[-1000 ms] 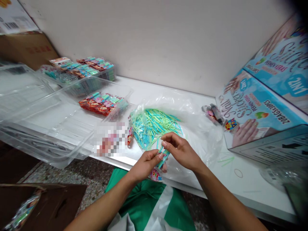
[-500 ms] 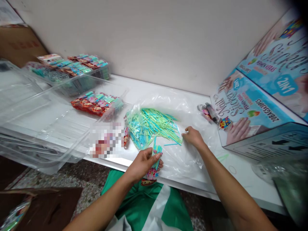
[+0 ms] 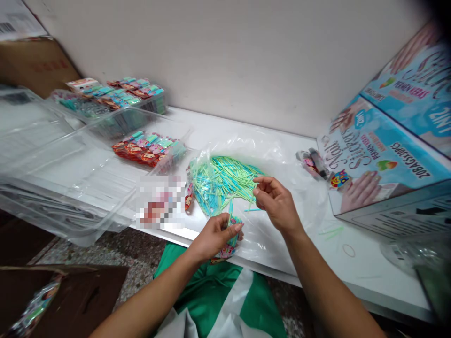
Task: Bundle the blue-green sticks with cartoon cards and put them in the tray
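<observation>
My left hand (image 3: 214, 238) is closed around a small printed packet (image 3: 229, 248) at the table's front edge. A blue stick pokes up above its thumb. My right hand (image 3: 278, 206) pinches what looks like a thin green stick (image 3: 251, 203), mostly covered by the fingertips. Beyond both hands lies a heap of thin green and blue plastic sticks (image 3: 234, 176), partly inside a spread clear plastic bag (image 3: 282, 244). Left of the heap rests another small packet with a printed figure (image 3: 189, 197).
A clear tray (image 3: 88, 230) juts past the table edge at left, near rows of red packets (image 3: 144, 150). Behind it stands a filled tub (image 3: 155, 101). Blue printed cartons (image 3: 380, 173) occupy the right. A rubber band (image 3: 348, 250) and loose green sticks (image 3: 331, 232) lie nearby.
My right hand has come left and now pinches at the right side of the stick heap. My left hand keeps its packet. The view has shifted slightly.
</observation>
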Tool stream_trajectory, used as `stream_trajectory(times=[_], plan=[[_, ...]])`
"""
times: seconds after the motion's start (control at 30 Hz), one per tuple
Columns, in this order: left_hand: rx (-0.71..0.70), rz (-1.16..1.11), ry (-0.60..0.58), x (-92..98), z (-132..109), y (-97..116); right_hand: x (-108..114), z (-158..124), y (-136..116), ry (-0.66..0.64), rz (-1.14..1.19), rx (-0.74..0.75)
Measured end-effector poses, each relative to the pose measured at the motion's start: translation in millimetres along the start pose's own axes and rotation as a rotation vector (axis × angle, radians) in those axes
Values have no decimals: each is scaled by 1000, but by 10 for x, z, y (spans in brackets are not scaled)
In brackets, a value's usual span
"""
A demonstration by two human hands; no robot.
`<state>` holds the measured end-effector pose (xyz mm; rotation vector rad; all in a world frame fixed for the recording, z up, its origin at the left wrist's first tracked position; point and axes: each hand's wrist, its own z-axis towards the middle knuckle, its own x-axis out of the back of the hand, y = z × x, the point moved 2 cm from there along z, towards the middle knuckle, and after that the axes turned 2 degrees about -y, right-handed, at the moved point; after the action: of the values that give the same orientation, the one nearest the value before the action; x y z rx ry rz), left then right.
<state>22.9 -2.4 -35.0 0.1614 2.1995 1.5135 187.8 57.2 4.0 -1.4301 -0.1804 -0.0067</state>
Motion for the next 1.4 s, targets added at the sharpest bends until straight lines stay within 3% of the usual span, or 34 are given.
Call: stream_trajectory(times=[0.13, 0.4, 0.57, 0.63, 0.83, 1.13, 1.3, 1.4], plan=[[-39, 37, -11, 0, -21, 25, -235, -123, -82, 4, -6, 37], [-57, 63, -9, -17, -41, 59, -299, -233, -85, -27, -24, 33], [-124, 106, -16, 13, -58, 83, -294, -315, -112, -269, -238, 99], [-153, 150, -4, 46, -73, 91, -254, -341, -135, -311, -305, 141], [-235, 143, 28, 87, -108, 160, -201, -379, -150, -399, -170, 59], [-251, -1, -28, 137, -171, 249, -117, -378, -348, -59, -172, 236], [-284, -121, -63, 129, -163, 189, -204, -326, -384, -73, -153, 234], [-303, -54, 30, 279, -217, 371, -216, -259, -392, -39, -156, 195]])
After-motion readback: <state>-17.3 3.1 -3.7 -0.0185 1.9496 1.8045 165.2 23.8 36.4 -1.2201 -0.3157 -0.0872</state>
